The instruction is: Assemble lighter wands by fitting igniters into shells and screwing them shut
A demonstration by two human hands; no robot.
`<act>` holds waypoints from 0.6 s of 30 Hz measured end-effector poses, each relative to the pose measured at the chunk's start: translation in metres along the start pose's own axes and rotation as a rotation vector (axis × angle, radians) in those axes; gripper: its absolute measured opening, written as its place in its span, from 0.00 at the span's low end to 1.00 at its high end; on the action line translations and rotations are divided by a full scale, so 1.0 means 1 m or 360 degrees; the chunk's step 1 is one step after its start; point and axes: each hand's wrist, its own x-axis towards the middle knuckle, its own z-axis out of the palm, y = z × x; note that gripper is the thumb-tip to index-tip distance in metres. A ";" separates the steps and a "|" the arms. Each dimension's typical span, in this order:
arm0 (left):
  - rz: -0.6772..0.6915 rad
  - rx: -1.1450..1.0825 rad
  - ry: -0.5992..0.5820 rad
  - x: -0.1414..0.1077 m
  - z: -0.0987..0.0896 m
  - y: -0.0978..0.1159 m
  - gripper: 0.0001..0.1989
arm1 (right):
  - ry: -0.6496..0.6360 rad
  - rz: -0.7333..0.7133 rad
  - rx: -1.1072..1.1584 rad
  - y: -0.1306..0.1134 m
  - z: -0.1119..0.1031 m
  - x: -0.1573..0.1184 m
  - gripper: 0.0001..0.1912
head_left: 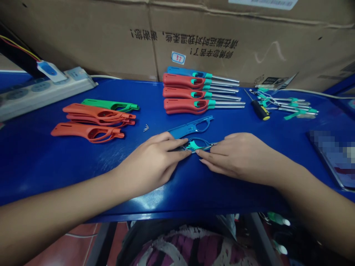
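Between my hands lies a blue lighter shell half with a teal trigger point(196, 143) and a metal tube set in it. My left hand point(158, 159) grips its handle end, thumb and fingers pressed on the parts. Fingers of my right hand point(238, 157) are closed round the tube end, one fingertip beside the trigger. Much of the shell is hidden under both hands. Just behind it rests another blue shell half point(191, 126), its near end partly covered by my left hand. Small screws point(146, 128) lie to the left of that half.
Finished-looking red lighters point(185, 106) and a blue one point(180, 71) stand stacked behind. Orange shells point(85, 131) and a green one point(111, 104) lie left, near a power strip point(47, 92). Right are a screwdriver point(260, 110), metal-tube assemblies point(294, 105) and a phone point(332, 159). A carton point(97, 40) rises behind.
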 end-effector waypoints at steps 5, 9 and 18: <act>0.0000 0.0007 -0.0005 0.000 -0.001 0.000 0.18 | 0.0047 0.0312 0.0396 -0.003 0.002 0.001 0.14; -0.0008 0.0005 -0.0027 -0.001 -0.001 0.000 0.18 | 0.0111 0.0489 0.0565 -0.001 -0.002 0.002 0.15; 0.0003 -0.0055 0.0014 -0.001 0.000 -0.001 0.17 | -0.0020 0.0564 0.0589 0.002 -0.009 -0.001 0.15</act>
